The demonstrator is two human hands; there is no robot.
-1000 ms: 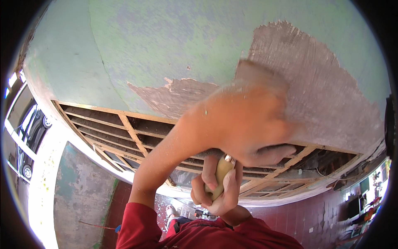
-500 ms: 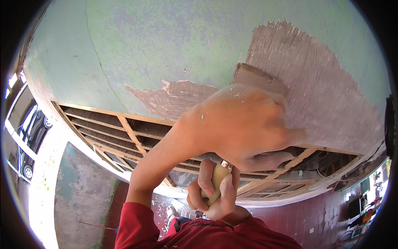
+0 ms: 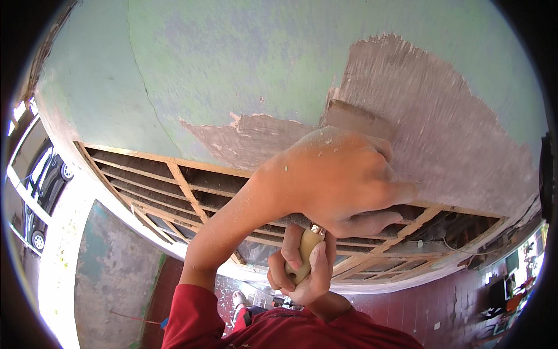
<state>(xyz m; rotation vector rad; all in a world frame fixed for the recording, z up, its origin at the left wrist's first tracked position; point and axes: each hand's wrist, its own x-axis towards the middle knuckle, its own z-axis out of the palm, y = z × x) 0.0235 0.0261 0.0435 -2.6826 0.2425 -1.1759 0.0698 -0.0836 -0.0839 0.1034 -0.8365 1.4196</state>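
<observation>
I see bright daylight bleaching the ground (image 3: 61, 273) white at far left; the slatted vent (image 3: 139, 170) sits shadowed, and fisheye distortion bows the wall (image 3: 232, 58) toward black corners.

Your left hand (image 3: 336, 181) and the scraper blade (image 3: 357, 120) have shifted slightly toward the wooden grille (image 3: 184, 186), the bare patch (image 3: 430, 110) seeming a touch wider beside the blade.

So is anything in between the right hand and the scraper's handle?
Nothing visible: the right hand wraps straight around the pale yellow handle. Farther up, the left hand hides the stretch between handle and blade.
</observation>
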